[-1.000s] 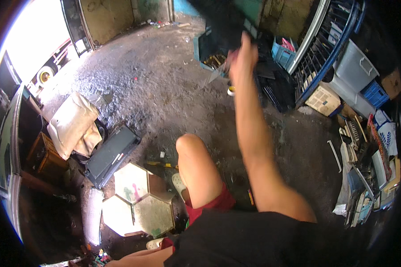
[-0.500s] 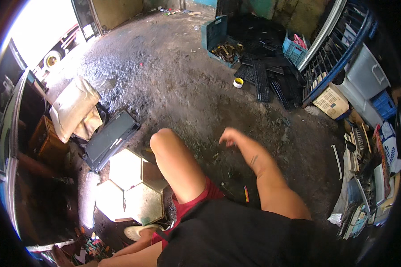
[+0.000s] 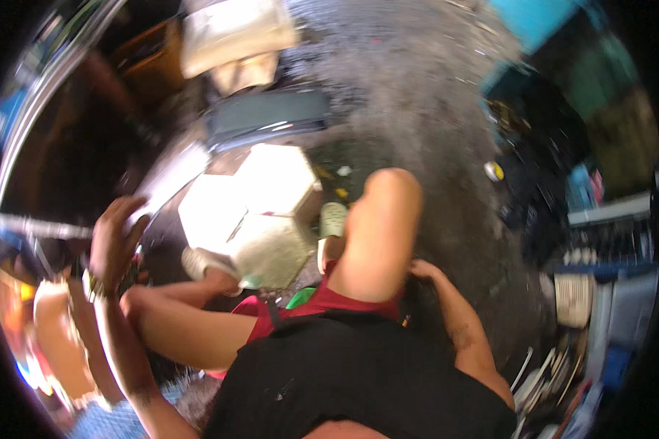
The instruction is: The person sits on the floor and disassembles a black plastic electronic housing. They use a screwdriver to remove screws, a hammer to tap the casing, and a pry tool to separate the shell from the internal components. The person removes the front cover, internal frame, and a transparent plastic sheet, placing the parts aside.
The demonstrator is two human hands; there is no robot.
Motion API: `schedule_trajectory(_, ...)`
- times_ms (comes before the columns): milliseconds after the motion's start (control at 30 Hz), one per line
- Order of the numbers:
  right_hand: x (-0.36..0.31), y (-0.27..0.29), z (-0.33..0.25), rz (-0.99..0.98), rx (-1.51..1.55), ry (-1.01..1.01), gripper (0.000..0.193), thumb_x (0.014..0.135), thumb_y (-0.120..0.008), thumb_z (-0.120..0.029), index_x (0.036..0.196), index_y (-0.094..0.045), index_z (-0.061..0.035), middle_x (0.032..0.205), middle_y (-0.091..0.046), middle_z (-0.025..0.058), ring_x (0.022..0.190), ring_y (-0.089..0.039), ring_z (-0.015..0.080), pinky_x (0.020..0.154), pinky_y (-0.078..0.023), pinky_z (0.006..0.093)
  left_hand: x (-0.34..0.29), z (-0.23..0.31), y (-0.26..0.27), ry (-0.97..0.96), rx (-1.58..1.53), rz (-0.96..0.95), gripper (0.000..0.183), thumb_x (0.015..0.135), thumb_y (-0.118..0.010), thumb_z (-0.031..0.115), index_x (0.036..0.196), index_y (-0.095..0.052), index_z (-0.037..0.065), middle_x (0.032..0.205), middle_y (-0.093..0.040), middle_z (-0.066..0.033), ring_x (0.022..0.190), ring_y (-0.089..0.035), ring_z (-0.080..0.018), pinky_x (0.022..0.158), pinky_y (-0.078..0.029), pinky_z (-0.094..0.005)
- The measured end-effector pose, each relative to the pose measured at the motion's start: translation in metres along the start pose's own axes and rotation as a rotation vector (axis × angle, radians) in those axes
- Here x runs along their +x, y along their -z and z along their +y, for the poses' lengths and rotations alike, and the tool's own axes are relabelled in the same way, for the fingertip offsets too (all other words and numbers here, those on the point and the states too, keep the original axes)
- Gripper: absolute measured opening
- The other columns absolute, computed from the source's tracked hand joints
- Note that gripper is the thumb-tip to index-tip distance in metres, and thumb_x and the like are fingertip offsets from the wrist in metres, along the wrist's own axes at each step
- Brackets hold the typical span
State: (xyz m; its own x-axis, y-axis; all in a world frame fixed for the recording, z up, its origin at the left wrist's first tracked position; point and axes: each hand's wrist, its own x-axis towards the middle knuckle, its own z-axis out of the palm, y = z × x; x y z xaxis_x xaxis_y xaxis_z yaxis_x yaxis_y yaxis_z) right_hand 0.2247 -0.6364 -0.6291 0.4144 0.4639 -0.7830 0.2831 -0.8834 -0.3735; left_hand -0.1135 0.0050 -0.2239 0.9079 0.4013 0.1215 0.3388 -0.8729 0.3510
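My left hand (image 3: pixel 117 238) is raised at the left with its fingers apart and nothing in it, a band round the wrist. It is nearest to a long whitish strip (image 3: pixel 172 175) on the floor. My right hand (image 3: pixel 421 269) hangs low beside my bent knee; my leg partly covers it and its fingers are blurred. In front of me stands a pale block of joined hexagons (image 3: pixel 274 245), its top glaring with light, between my shoes. Beyond it lies a dark grey flat panel stack (image 3: pixel 267 117).
A beige folded sheet (image 3: pixel 238 36) lies past the panels. Torn cardboard (image 3: pixel 73 336) is at the lower left. At right are a small yellow-and-white tub (image 3: pixel 493 171), dark keyboards (image 3: pixel 538 197), a cream crate (image 3: pixel 572 298) and a pile of long pieces (image 3: pixel 556 366).
The view has swung to the left, so the hexagonal block now sits nearer the middle. My left hand has come into view, raised. My right hand has drawn back beside the knee.
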Motion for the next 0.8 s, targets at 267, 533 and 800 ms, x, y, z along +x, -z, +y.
schedule_trajectory(267,0.041,0.068,-0.06,-0.009,0.111,-0.274,0.037,0.091,-0.07,-0.033,0.106,-0.068,0.0002,0.11,-0.073,0.0224,0.102,-0.07,0.034,0.089,-0.053,0.0467,0.044,-0.038,-0.041,0.097,0.113,-0.36,0.034,0.091,-0.075,0.025,0.119,-0.07,0.006,0.114,-0.073,-0.0156,0.107,-0.068,-0.0349,0.093,-0.054,-0.0433)
schedule_trajectory(533,0.222,0.195,-0.229,0.56,0.543,0.051,0.045,0.084,-0.079,-0.036,0.1,-0.065,0.004,0.097,-0.07,0.0143,0.092,-0.067,0.0255,0.084,-0.051,0.0386,0.065,-0.094,-0.081,0.216,-0.048,-0.402,0.04,0.093,-0.075,0.024,0.127,-0.068,0.004,0.124,-0.071,-0.0188,0.116,-0.068,-0.0326,0.098,-0.053,-0.0416)
schedule_trajectory(800,0.357,0.285,-0.379,0.527,1.094,0.057,0.04,0.083,-0.085,-0.041,0.094,-0.058,-0.0146,0.075,-0.055,0.0026,0.041,-0.04,0.0128,0.036,-0.033,0.0329,0.055,-0.127,-0.09,0.537,-0.054,-0.438,0.043,0.091,-0.076,0.023,0.128,-0.068,0.004,0.122,-0.072,-0.017,0.113,-0.069,-0.0291,0.095,-0.054,-0.0409)
